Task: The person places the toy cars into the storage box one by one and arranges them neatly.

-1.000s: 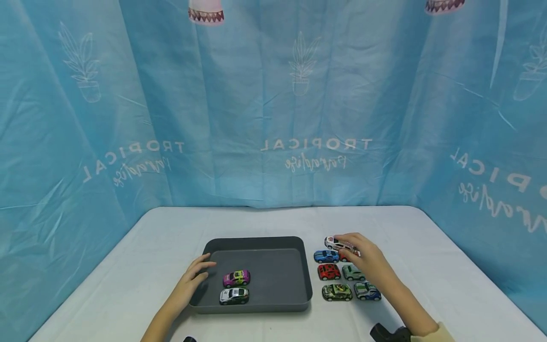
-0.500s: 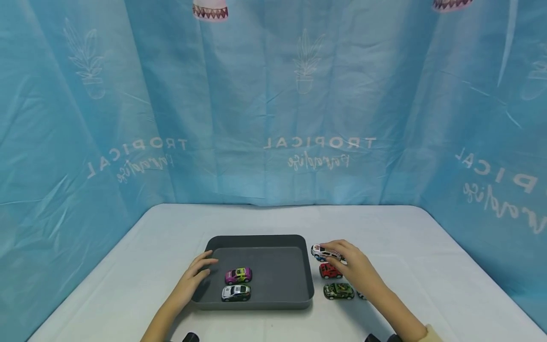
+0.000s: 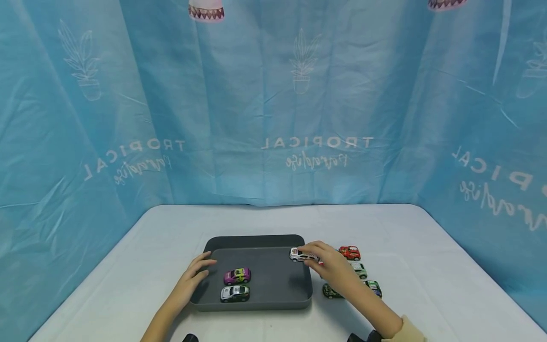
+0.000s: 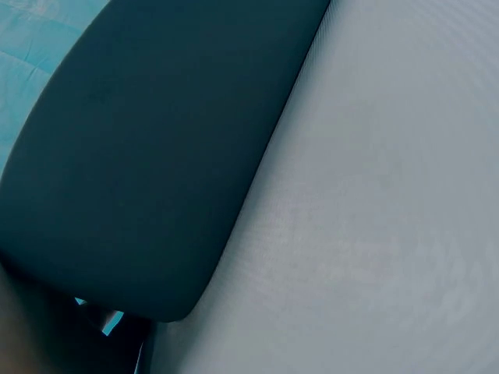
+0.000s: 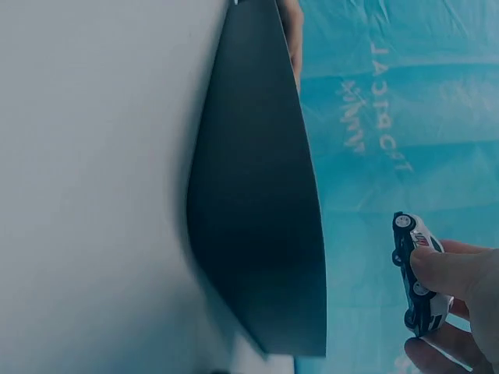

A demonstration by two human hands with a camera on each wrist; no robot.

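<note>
While the left hand (image 3: 194,278) rests with relaxed fingers on the near-left rim of the grey tray (image 3: 256,240), the right hand (image 3: 331,266) pinches the white toy car (image 3: 301,255) lengthwise over the tray's right edge, its open floor lying leftward.

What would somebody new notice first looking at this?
Likely the right hand pinching a white toy car above the right edge of the dark grey tray. Inside it sit a purple car and a white car, by the left hand on its left rim.
</note>
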